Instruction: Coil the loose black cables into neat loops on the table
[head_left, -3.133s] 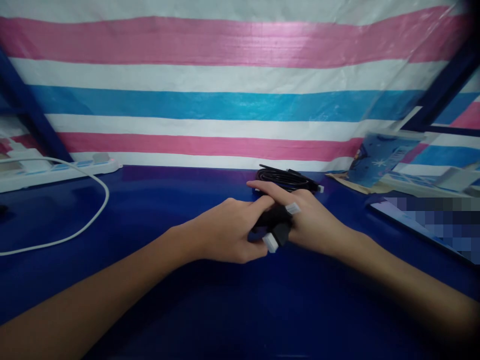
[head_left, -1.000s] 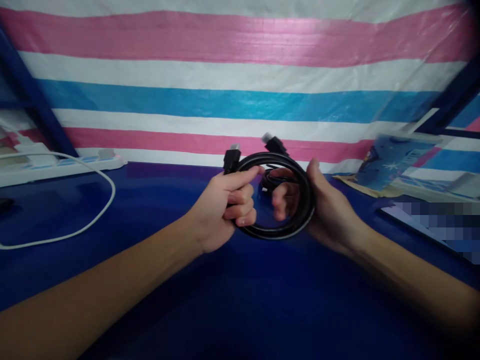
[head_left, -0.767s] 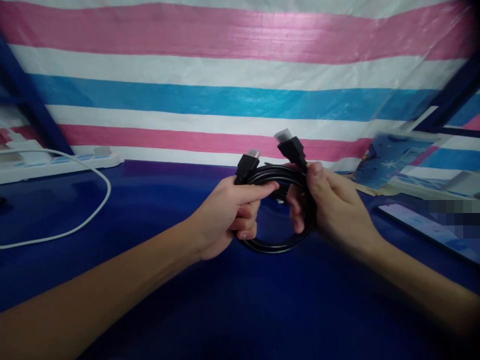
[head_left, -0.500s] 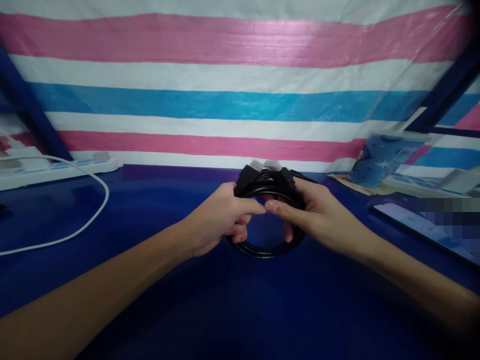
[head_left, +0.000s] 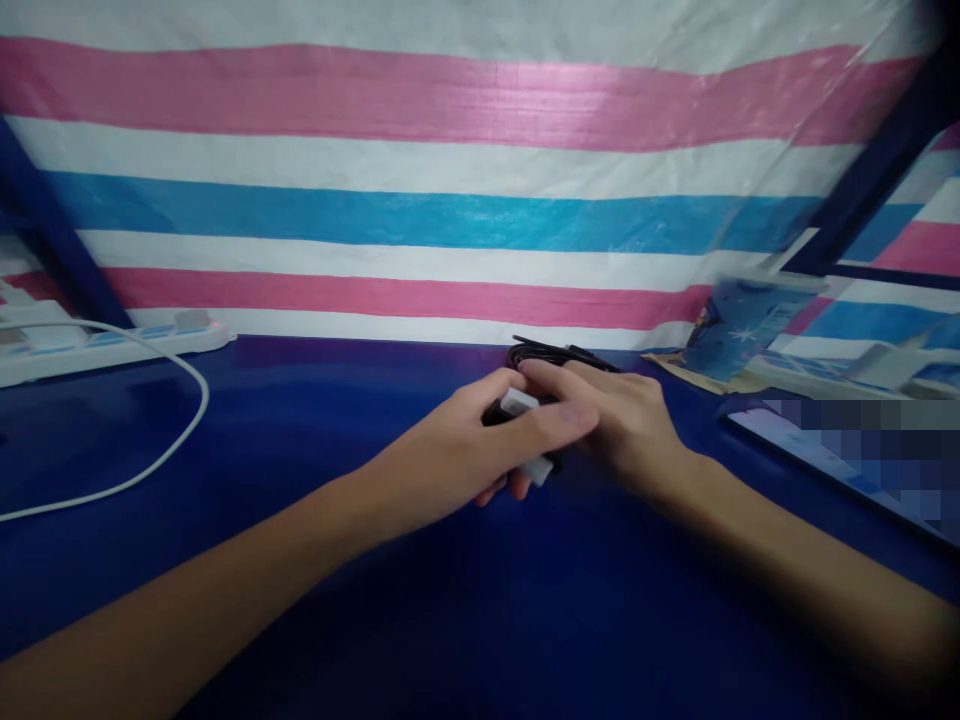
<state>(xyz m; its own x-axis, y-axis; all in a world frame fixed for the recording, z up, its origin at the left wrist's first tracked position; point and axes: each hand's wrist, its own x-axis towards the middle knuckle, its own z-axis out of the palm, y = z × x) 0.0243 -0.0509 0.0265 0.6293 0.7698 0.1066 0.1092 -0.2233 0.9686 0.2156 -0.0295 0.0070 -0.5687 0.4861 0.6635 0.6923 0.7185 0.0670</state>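
I have both hands down on the blue counter (head_left: 315,420), closed over a coiled black cable (head_left: 525,410) that lies near the far edge, just in front of the striped sheet (head_left: 450,220). My left hand (head_left: 465,455) covers the near side of the coil with its fingers (head_left: 555,425) curled across the top, and two pale plug ends poke out between the fingers, one above and one below them. My right hand (head_left: 622,420) lies flat over the coil from the other side, its fingers stretched left until they touch those of the left hand. So both sets of fingers are pressed on the cable, the left clenched round it, the right more pinning than gripping. Most of the coil is hidden under my hands.

I judge the cable light and springy: the loops will want to fan open once the pressure comes off, and the jacket looks smooth enough to slip. The safest hold seems to be across all the loops at once, close to the stiff plug heads, which give something firm to pinch.

Both forearms come in low from the bottom corners and meet at the coil, wrists almost level with the counter. A second black cable bundle (head_left: 559,353) lies just behind my right hand. Well off to the left are a white cord (head_left: 161,465) and a white power strip (head_left: 112,340); to the right a blue packet (head_left: 739,320) leans near the wall
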